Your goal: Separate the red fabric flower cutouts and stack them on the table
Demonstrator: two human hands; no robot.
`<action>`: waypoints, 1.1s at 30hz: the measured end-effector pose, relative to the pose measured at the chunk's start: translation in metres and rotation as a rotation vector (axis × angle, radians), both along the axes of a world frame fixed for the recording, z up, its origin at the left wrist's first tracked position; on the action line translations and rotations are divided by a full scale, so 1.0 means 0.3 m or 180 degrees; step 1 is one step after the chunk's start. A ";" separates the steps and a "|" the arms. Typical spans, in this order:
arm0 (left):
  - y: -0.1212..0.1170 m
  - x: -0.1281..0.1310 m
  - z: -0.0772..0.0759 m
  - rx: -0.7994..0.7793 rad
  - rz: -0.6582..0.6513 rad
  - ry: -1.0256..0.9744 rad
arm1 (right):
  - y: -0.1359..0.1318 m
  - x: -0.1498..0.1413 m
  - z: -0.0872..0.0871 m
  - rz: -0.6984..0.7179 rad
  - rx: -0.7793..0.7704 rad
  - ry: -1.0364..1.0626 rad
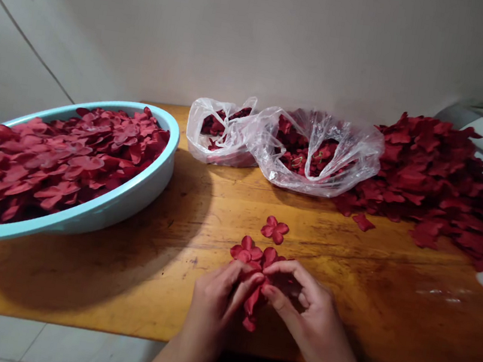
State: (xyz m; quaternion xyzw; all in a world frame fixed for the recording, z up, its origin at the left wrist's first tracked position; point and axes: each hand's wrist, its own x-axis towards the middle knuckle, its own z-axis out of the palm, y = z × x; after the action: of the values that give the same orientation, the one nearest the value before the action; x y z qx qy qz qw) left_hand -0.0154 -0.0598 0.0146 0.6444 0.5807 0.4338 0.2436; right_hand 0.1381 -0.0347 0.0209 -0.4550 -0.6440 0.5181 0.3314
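Over the near surface (145,306), red petals (252,301) appear pinched in the left hand's (216,293) fingers, the right hand's (313,307) closure indeterminable; judged light, soft and easily creased, they are best held at the centre.

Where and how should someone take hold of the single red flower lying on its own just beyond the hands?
Pinch the flower by its right petal, probably from the right. It lies flat, four petals spread, so an edge seems easiest to lift; the table shows beside it there, while more flowers lie close on the near side.
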 end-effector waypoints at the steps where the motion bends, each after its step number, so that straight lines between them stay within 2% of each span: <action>1: 0.000 0.001 0.001 -0.0078 0.0009 -0.0046 | 0.004 -0.001 -0.004 0.0013 -0.0026 0.0017; 3: 0.005 0.003 0.002 -0.0332 0.0011 -0.0257 | 0.014 0.000 -0.016 -0.0045 0.0003 0.0069; 7: 0.019 0.011 0.001 -0.0886 -0.0196 -0.0847 | 0.037 0.017 -0.039 -0.0478 -0.0020 0.0262; 11: 0.026 0.008 -0.003 -0.0997 -0.0280 -0.1002 | 0.058 0.050 -0.055 -0.0851 -0.0180 0.0324; 14: 0.021 0.000 0.001 -0.0912 -0.0073 -0.0838 | 0.074 0.078 -0.079 -0.1044 -0.0107 0.0287; 17: 0.013 -0.005 0.010 -0.0750 0.0062 -0.0484 | 0.081 0.095 -0.095 -0.0975 0.0237 -0.0060; 19: 0.010 -0.004 0.012 -0.0696 0.0051 -0.0325 | 0.076 0.095 -0.082 -0.0892 0.0750 -0.0542; 21: 0.009 -0.002 0.009 -0.0743 0.0032 -0.0244 | 0.061 0.086 -0.051 -0.0606 0.1217 -0.0923; 22: 0.010 0.000 0.005 -0.0804 0.0008 -0.0249 | 0.051 0.078 -0.033 -0.0359 0.1292 -0.0954; 24: 0.012 0.002 -0.003 -0.0936 -0.0052 -0.0350 | 0.030 0.056 -0.004 0.0141 0.1072 -0.0756; 26: 0.014 0.004 -0.008 -0.1054 -0.0176 -0.0566 | 0.015 0.032 0.006 0.0334 0.0702 -0.0504; 30: 0.013 0.007 -0.003 -0.1201 -0.0502 -0.1006 | 0.018 0.008 -0.028 -0.0136 0.0217 -0.0068; 33: 0.008 0.006 0.006 -0.1192 -0.0500 -0.1043 | 0.044 0.027 -0.064 -0.0572 0.0076 0.0081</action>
State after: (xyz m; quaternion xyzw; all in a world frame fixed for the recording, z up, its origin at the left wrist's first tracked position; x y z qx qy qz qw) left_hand -0.0137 -0.0573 0.0165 0.5523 0.5519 0.3971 0.4824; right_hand 0.1463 -0.0215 0.0016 -0.5003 -0.6025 0.4843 0.3901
